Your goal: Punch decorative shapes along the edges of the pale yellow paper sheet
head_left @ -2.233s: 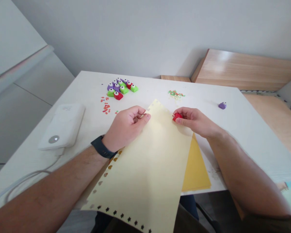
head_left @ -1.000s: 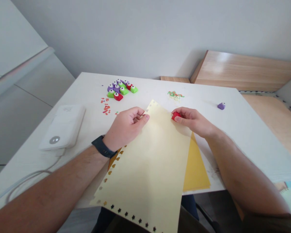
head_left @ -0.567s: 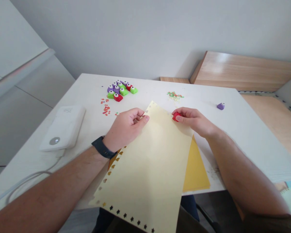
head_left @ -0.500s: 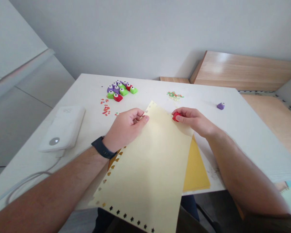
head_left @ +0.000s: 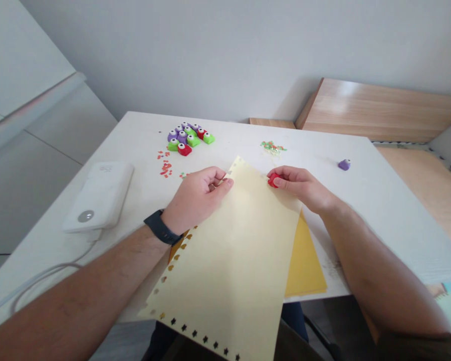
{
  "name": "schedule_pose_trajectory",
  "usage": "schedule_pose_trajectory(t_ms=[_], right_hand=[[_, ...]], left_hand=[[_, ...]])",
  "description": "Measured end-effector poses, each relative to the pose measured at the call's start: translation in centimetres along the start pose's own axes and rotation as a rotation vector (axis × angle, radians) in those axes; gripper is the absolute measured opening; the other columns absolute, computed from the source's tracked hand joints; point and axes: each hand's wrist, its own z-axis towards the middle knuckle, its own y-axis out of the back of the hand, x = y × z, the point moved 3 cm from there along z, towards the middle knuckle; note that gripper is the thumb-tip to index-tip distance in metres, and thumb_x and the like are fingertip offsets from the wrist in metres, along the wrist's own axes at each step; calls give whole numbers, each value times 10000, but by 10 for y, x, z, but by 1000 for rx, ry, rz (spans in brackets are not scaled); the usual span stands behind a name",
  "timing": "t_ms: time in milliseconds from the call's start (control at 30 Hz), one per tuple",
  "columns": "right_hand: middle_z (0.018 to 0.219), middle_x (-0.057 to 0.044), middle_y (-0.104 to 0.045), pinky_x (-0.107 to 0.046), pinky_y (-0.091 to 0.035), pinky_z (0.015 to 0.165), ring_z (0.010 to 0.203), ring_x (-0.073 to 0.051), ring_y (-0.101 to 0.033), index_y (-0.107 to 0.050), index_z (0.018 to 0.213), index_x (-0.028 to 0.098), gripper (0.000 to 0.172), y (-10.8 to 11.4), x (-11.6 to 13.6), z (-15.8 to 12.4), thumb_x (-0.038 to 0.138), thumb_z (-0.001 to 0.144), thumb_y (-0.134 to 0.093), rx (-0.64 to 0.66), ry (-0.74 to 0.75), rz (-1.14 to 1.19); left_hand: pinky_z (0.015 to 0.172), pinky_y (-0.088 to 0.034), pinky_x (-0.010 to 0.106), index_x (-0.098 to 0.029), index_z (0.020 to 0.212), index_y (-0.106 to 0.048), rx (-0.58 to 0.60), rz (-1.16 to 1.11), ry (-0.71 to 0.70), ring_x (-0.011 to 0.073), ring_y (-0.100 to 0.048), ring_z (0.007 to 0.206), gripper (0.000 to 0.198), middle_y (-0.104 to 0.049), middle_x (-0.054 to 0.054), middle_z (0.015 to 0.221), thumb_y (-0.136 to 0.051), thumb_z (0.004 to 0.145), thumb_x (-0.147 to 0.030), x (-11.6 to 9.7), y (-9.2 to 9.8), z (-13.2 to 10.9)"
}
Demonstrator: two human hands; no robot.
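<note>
A pale yellow sheet of paper (head_left: 233, 250) is held tilted, its near end past the table's front edge. Heart-shaped holes run along its left side and star-shaped holes along the near edge. My left hand (head_left: 199, 195), with a dark wristband, pinches the sheet's far left edge. In my right hand (head_left: 300, 185) is a small red craft punch (head_left: 274, 180), gripped between thumb and fingers at the sheet's far right edge. Whether the paper sits in the punch's slot is hidden by my fingers. Under the sheet lies darker yellow paper (head_left: 306, 260).
Several purple, green and red craft punches (head_left: 190, 138) cluster at the back left. One purple punch (head_left: 344, 164) stands at the right. Red paper cutouts (head_left: 166, 168) and a green-orange pile of cutouts (head_left: 273, 148) lie on the white table (head_left: 376, 220). A white power bank (head_left: 99, 195) with a cable is left.
The view has shifted very slightly. Both hands, the paper and the red punch keep nearly the same positions and grips.
</note>
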Motion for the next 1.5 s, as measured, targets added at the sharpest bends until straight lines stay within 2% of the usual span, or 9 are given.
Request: schedule_pose_trajectory(t_ms=[367,800,967,1267,1500], right_hand=[[963,-48,-760,-330,-498,688,786,-202,-670,-733,1033,229,344,1,3,0,528,873,-793,-31,-9,-41],[973,-43,-747,-347,-499,783,849,-207,-655,-742,1023,211,313,4,3,-1,492,890,-779,6,26,-111],[953,-43,-745,-340,-495,734,812,-202,-652,-738,1026,219,304,4,2,-1,492,896,-776,12,27,-113],[940,-48,-750,-331,-490,681,766,-197,-659,-732,1021,218,328,5,2,-2,500,869,-803,-10,-5,-54],[918,-45,-738,-326,-478,669,750,-191,-645,-729,999,217,336,5,5,-2,507,853,-813,-26,-13,-37]], left_hand=[[509,-355,233,-188,911,-681,4,0,18,136,-557,605,264,-708,7,771,-720,906,-448,-3,0,-2],[538,-366,238,-181,918,-682,3,22,6,137,-565,626,252,-716,11,803,-701,924,-432,-3,1,-1],[555,-397,238,-187,932,-680,20,1,-5,149,-589,655,266,-722,19,821,-686,934,-453,0,0,-1],[506,-334,237,-189,905,-678,5,-3,16,137,-546,596,266,-695,0,756,-721,896,-451,-3,0,-1],[522,-366,232,-186,912,-676,7,-5,14,135,-559,615,268,-711,9,789,-709,911,-451,-2,0,-1]])
